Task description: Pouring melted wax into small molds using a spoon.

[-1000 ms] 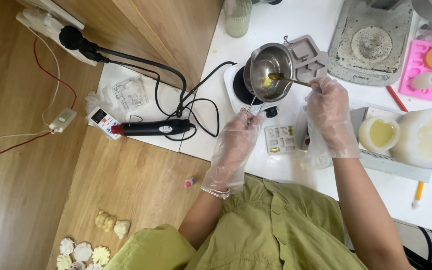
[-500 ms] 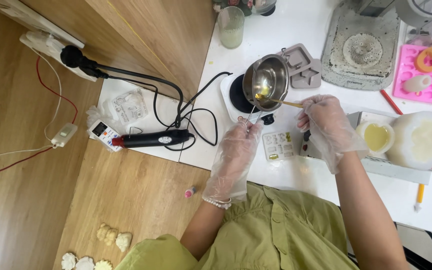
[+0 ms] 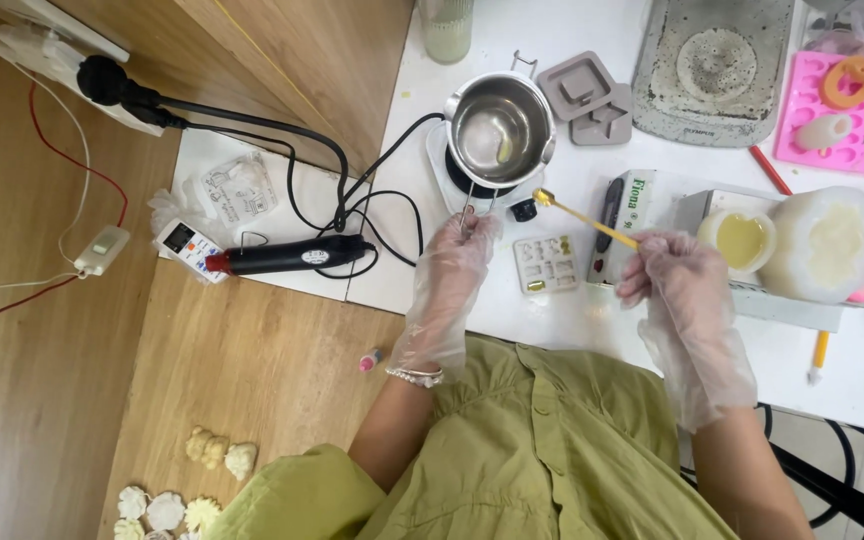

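I see open white counter (image 3: 552, 320) between my left hand (image 3: 452, 275) and right hand (image 3: 687, 295), broken only by a small grey rectangular mould (image 3: 546, 264). Black cables (image 3: 372, 205) crowd the left; a white carton (image 3: 632, 225) blocks the right.

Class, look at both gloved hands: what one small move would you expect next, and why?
Probably carry the spoon down to the small grey mould. The right hand holds it lifted clear of the metal pot, its yellow tip above the table, while the left hand grips the pot's wire handle.
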